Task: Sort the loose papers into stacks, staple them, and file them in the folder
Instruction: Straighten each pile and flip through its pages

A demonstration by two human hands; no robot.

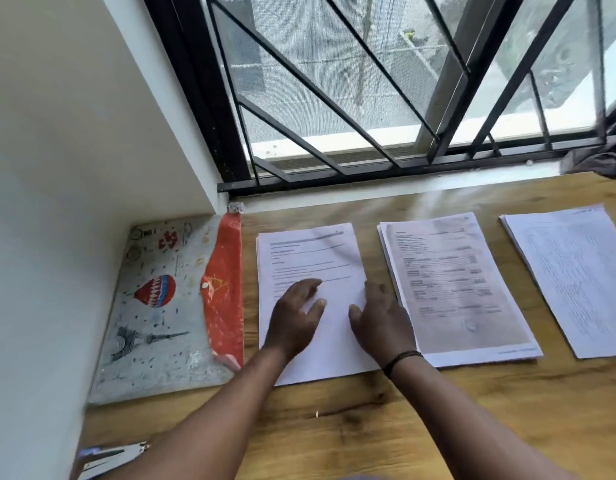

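Left hand: my left hand (294, 317) lies flat on the left stack (311, 271), fingers straight and spread, gripping nothing
Right hand: my right hand (381, 320) rests open at that stack's right edge, fingers relaxed, holding nothing; a dark band (402, 361) circles the wrist
Stacks: I see three on the wooden table (369, 427): the left stack, the middle stack (452, 282) just beside it with a thin strip of wood between, and the right stack (576, 271) running off the frame's right side
Folder: the folder (168, 306) with the red flap (225, 289) lies closed against the wall (57, 202), its right edge just beside the left stack
Stapler: a blurred stapler (109, 457) sits at the table's near left corner
Open room: bare wood lies in front of all the stacks, and a narrower strip behind them up to the window sill (403, 183)
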